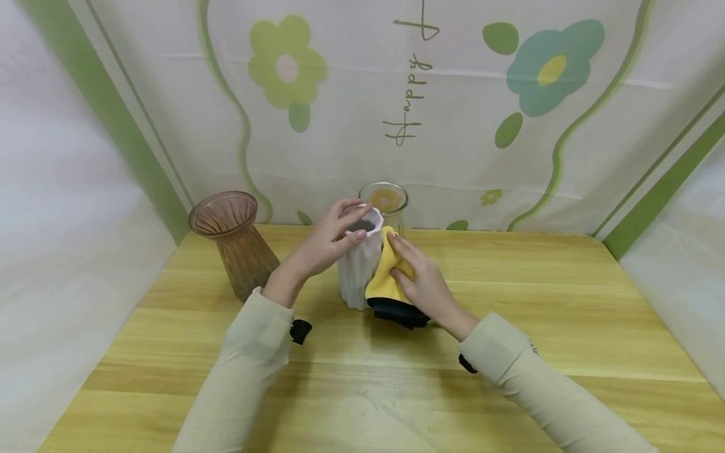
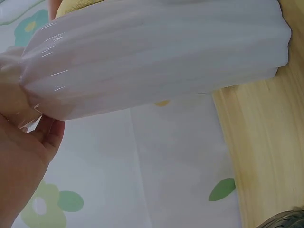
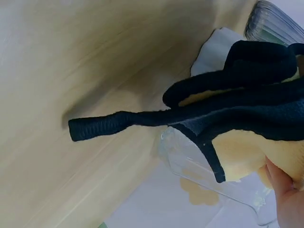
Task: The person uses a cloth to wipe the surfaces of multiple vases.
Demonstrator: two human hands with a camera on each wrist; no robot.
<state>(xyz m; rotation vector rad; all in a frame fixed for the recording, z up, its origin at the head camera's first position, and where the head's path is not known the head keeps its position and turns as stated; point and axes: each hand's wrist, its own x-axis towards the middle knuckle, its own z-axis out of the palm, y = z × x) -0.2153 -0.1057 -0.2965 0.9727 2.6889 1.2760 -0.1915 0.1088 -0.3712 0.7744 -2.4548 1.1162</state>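
A white, ribbed vase (image 1: 359,270) with a pinkish rim stands in the middle of the table. My left hand (image 1: 327,242) grips it by the rim, fingers over the far side and thumb at the near edge. In the left wrist view the vase (image 2: 161,57) fills the upper part, its pleated side showing. My right hand (image 1: 423,283) holds a yellow cloth (image 1: 385,270) with black edging against the vase's right side. Seen from the right wrist, the cloth's black edging (image 3: 209,111) hangs in folds and hides most of the vase.
At the left stands a brownish-pink glass vase (image 1: 240,251) with a flared mouth. Behind the white vase is a clear glass vase (image 1: 396,217), partly hidden. The wooden table (image 1: 544,302) ends at a white flowered backdrop (image 1: 351,82).
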